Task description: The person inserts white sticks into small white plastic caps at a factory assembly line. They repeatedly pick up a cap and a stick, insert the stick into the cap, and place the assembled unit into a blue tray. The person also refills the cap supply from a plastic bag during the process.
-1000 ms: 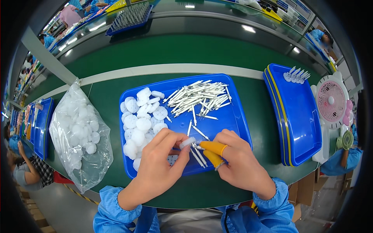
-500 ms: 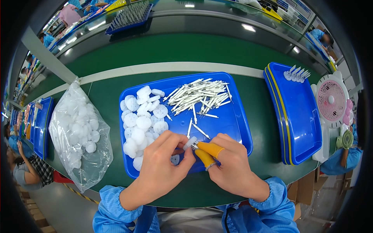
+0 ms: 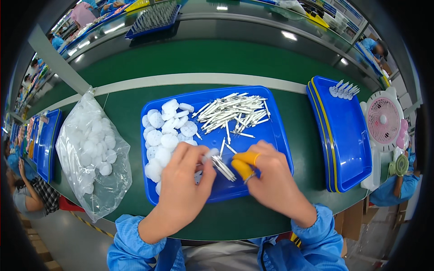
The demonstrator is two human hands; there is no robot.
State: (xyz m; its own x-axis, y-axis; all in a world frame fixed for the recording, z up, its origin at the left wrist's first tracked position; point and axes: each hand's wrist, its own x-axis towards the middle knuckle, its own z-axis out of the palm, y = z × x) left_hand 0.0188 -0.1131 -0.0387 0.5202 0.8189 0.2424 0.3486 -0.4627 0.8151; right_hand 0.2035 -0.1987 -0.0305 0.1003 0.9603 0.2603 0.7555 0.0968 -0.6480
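My left hand (image 3: 184,180) pinches a round white plastic disc (image 3: 210,155) between thumb and fingertips. Several thin white rods (image 3: 223,169) stick out of the disc toward the right, bunched together. Just right of their ends is my right hand (image 3: 266,174), with yellow finger covers on thumb and forefinger; these two look slightly apart, and nothing shows between them. Both hands are over the near part of a blue tray (image 3: 271,140). Loose white discs (image 3: 169,141) heap up on the tray's left side. A pile of white rods (image 3: 233,110) with fine wire ends lies at its far right.
A clear bag of white discs (image 3: 97,149) lies left of the tray. On the right, stacked blue trays (image 3: 346,149) carry a small group of upright rods (image 3: 344,90). Beyond them stands a pink and white fan (image 3: 383,118). A pale rail (image 3: 199,79) crosses behind the tray.
My right hand has drawn away from the disc, uncovering the bunch of rods. My left hand has shifted slightly left and turned the disc, so the rods point right.
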